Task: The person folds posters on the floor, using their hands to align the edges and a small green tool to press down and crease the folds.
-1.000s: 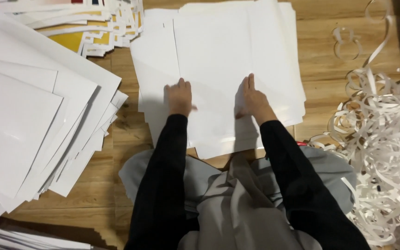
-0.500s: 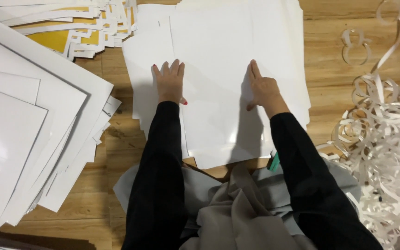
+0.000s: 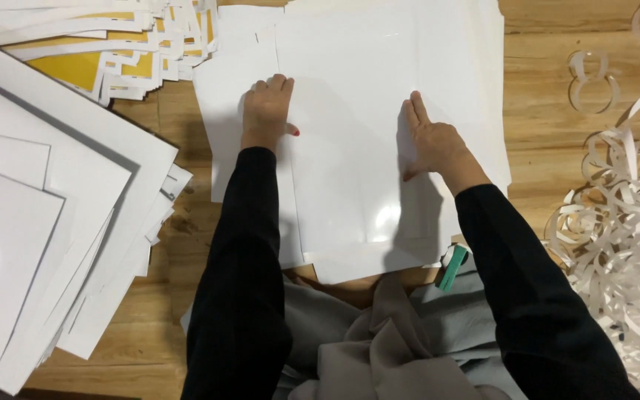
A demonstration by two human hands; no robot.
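A pile of large glossy white sheets (image 3: 350, 170) lies on the wooden floor in front of me. My left hand (image 3: 267, 111) rests flat on the left part of the top sheet, fingers together and pointing away. My right hand (image 3: 431, 141) presses flat on the right part, fingers stretched forward. Both arms wear black sleeves. Neither hand grips anything; both palms lie on the paper.
A big stack of white boards (image 3: 38, 215) sits at the left. Yellow and white cut sheets (image 3: 112, 44) lie at the top left. Curled white paper strips (image 3: 624, 222) pile at the right. A green tool (image 3: 452, 267) pokes out by my grey-clothed lap (image 3: 379, 348).
Both hands have slid farther away from me across the sheets, and the view has shifted forward with them.
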